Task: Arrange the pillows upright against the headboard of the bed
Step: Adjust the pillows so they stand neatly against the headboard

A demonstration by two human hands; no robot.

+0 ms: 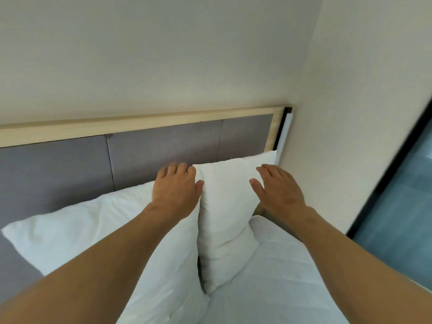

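Note:
Two white pillows lean against the grey padded headboard (163,141) with its pale wooden frame. The right pillow (225,206) stands upright in the corner by the wall. The left pillow (93,230) leans beside it, touching it. My left hand (175,190) rests at the seam between the two pillows, its fingers curled over the right pillow's upper left corner. My right hand (278,188) hovers with fingers spread at the right pillow's right edge, holding nothing.
A white quilted duvet (280,277) covers the bed below the pillows. A cream wall (350,113) closes in on the right. A dark-framed glass panel (402,206) stands at far right.

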